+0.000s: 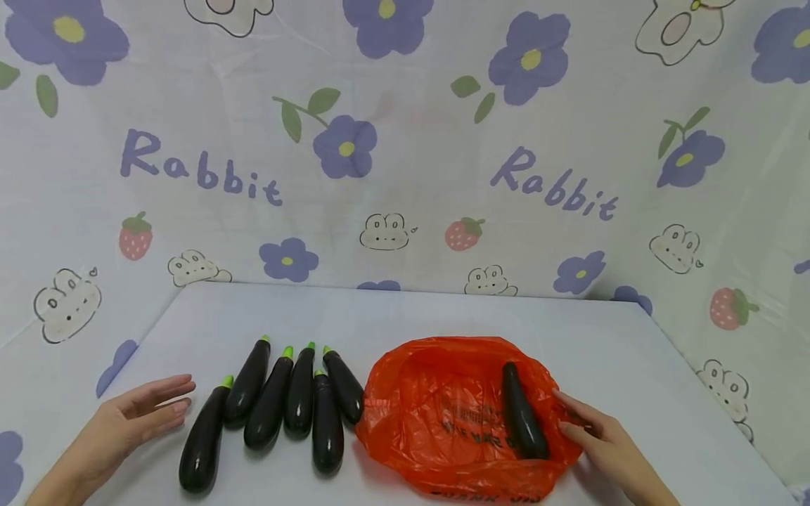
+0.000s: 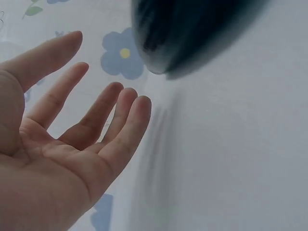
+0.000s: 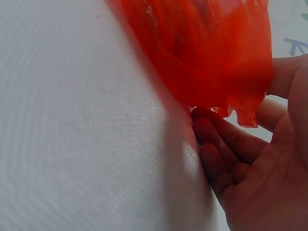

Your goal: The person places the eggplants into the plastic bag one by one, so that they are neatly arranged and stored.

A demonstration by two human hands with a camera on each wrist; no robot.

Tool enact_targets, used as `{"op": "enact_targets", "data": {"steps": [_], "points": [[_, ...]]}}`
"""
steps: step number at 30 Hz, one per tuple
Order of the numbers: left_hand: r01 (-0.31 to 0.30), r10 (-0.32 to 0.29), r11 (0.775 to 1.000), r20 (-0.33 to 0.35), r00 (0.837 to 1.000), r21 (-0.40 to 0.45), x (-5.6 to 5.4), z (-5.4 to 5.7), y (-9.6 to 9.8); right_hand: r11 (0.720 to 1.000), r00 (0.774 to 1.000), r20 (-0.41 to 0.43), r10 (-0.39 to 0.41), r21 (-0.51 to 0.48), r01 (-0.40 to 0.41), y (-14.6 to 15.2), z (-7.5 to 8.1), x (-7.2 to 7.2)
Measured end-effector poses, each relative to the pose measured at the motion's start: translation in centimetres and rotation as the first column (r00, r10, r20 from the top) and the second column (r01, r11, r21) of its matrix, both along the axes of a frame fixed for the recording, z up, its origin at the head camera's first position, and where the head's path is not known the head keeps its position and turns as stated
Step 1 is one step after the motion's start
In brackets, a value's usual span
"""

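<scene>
Several dark eggplants with green stem ends lie in a loose row on the white table. My left hand [image 1: 120,429] is held with its fingers apart, just left of the leftmost eggplant [image 1: 204,443], and does not touch it. In the left wrist view the rounded end of an eggplant [image 2: 187,33] shows blurred beyond the fingers. A red plastic bag [image 1: 411,393] lies spread wide to the right of the row, with one eggplant [image 1: 522,414] inside near its right side. My right hand [image 1: 601,436] pinches the bag's right rim; the plastic hides some fingertips.
The white table [image 1: 291,309] runs back to a printed cloth [image 1: 405,176] with flowers, rabbits and lettering, which also covers both sides. Another eggplant [image 1: 344,386] lies right against the bag's left edge.
</scene>
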State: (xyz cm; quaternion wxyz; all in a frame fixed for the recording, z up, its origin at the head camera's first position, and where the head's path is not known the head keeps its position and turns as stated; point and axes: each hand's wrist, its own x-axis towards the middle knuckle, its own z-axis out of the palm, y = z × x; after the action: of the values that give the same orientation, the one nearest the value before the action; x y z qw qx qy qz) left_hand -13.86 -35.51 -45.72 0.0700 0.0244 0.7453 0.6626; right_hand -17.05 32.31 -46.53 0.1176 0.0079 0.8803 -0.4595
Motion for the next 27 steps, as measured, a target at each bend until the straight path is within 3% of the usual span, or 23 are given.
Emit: {"op": "enact_targets", "data": {"steps": [7, 11, 17, 23, 27], "points": [[-0.038, 0.040, 0.999, 0.116, 0.992, -0.022, -0.16, -0.39, 0.54, 1.000, 0.999, -0.038, 0.013, 0.010, -0.013, 0.20, -0.06, 0.12], [-0.020, 0.028, 0.999, 0.169, 0.985, -0.049, -0.41, -0.35, 0.59, 1.000, 0.999, -0.053, 0.010, 0.001, -0.010, 0.02, -0.19, 0.28], [0.038, 0.005, 0.987, 0.264, 0.964, -0.156, -0.54, -0.59, 0.53, 1.000, 0.998, -0.061, 0.012, -0.015, -0.013, -0.23, -0.18, 0.24], [0.130, -0.099, 0.980, 0.196, 0.976, -0.153, -0.70, -0.79, 0.52, 1.000, 0.999, -0.048, 0.003, 0.010, -0.002, -0.21, -0.10, 0.23], [0.164, -0.136, 0.971, 0.165, 0.977, -0.175, -0.77, -0.68, 0.73, 1.000, 0.999, -0.040, -0.004, 0.017, 0.005, -0.14, -0.15, 0.34]]}}
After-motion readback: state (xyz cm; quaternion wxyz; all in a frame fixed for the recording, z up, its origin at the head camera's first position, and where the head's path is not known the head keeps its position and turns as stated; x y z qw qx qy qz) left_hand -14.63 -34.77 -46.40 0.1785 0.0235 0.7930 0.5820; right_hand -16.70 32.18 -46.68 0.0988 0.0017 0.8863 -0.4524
